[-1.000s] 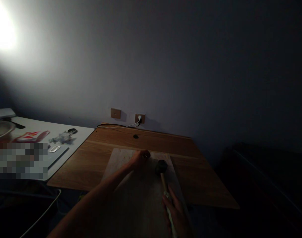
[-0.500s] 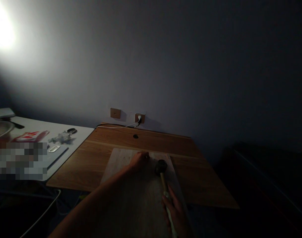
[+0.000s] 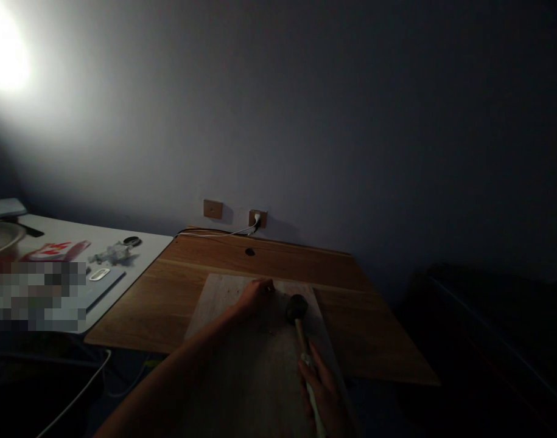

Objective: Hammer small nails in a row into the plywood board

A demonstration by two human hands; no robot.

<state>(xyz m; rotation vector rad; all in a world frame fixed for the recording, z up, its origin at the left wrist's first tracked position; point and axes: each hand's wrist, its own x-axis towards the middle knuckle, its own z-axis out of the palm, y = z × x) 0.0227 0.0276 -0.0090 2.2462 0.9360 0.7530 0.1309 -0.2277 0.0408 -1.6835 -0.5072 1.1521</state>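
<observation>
My right hand (image 3: 322, 383) is wrapped round the handle of a mallet (image 3: 302, 333), near the lower right of the board. The mallet's dark round head is low over the pale wooden board (image 3: 246, 377); whether it touches is too dim to tell. My left hand (image 3: 255, 295) lies on the far part of the board, left of the mallet head. Its fingers are curled and pressed together, and anything they pinch is too small and dark to name. A few tiny dark marks dot the board to the left of that hand.
Under the board is a brown wooden table (image 3: 378, 322), with a cable hole (image 3: 249, 251) near the wall. Cables run to a wall socket (image 3: 258, 219). At left, a white table (image 3: 145, 243) carries a plastic bag (image 3: 116, 252), a red-marked packet (image 3: 56, 250) and a bowl (image 3: 4, 237).
Both hands and the mallet stay in nearly the same place. The view has shifted very slightly.
</observation>
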